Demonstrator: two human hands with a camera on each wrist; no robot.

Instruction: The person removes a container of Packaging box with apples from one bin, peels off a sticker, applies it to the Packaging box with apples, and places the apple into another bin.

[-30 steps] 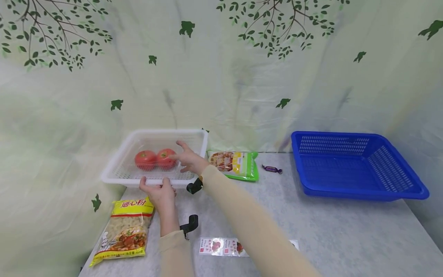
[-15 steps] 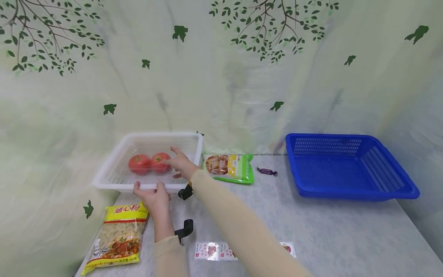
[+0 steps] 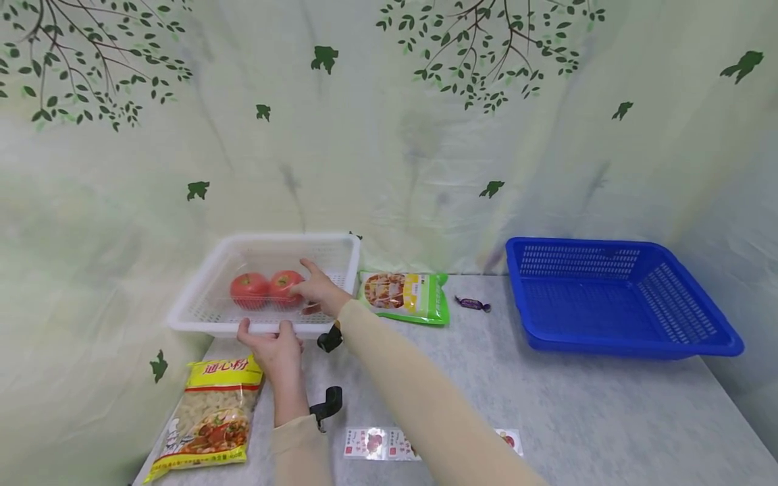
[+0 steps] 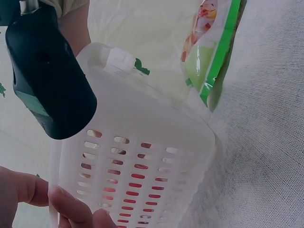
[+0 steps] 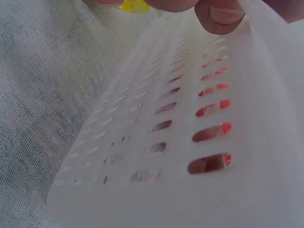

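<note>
At the worktop's (image 3: 547, 398) far left corner stands a white basket (image 3: 200, 297) with two tomatoes (image 3: 267, 289) inside. The left hand (image 3: 272, 345) has its grip curled over the basket's near rim. The right hand (image 3: 319, 291) reaches inside, its grip released, fingers straight against the nearer tomato. A pasta bag (image 3: 209, 412) lies by the left edge.
</note>
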